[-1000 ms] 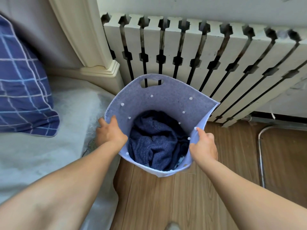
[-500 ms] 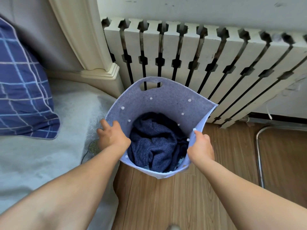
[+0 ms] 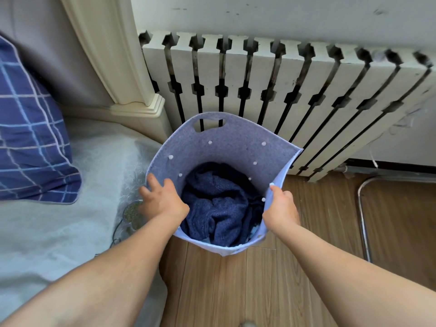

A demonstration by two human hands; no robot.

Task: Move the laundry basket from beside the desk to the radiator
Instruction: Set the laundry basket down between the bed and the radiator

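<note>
A light blue felt laundry basket [image 3: 231, 142] with white studs stands right in front of the white slatted radiator [image 3: 306, 95], its far rim and handle cut-out against the slats. Dark blue knitted clothing [image 3: 217, 204] fills its bottom. My left hand [image 3: 162, 199] grips the basket's left rim, fingers over the outside. My right hand [image 3: 280, 208] holds the right rim, thumb on the edge.
A bed with a pale cover [image 3: 59, 220] lies at the left, carrying a blue checked pillow [image 3: 30, 142]. A cream bed post [image 3: 139, 100] stands beside the radiator. Wood floor [image 3: 247, 291] is below, and a chrome tube frame [image 3: 363, 220] is at the right.
The basket has sunk lower in front of the radiator with both hands still on its rim. My view has tilted a little, showing more wall above the radiator.
</note>
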